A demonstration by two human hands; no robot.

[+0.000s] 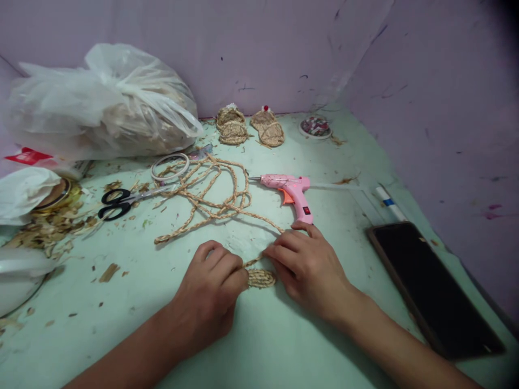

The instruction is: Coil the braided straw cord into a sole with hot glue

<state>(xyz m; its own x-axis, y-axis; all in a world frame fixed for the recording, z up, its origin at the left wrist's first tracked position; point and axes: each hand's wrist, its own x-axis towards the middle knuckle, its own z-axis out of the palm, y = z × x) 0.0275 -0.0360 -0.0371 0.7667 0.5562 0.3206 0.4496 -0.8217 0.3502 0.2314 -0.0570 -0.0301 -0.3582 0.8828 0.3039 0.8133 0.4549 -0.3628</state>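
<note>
Between my hands lies a small flat oval coil of braided straw cord (261, 278), its left end covered by my fingers. My left hand (217, 283) is closed on that coil. A strand of braided cord (259, 220) runs from a loose tangle on the table down to my right hand (306, 265), whose fingers are pinched around it just above the coil's right end. Right behind my right hand, a pink glue gun (290, 189) lies on its side with a clear glue stick in its back and its nozzle against the tangle.
Black-handled scissors (117, 204) and a white ring (170, 167) lie left of the tangle. At the back are two small woven slippers (268, 128), a dish of beads (315, 127) and a stuffed plastic bag (105, 108). A phone (433, 286) and a marker (391, 202) lie right; straw scraps litter the left.
</note>
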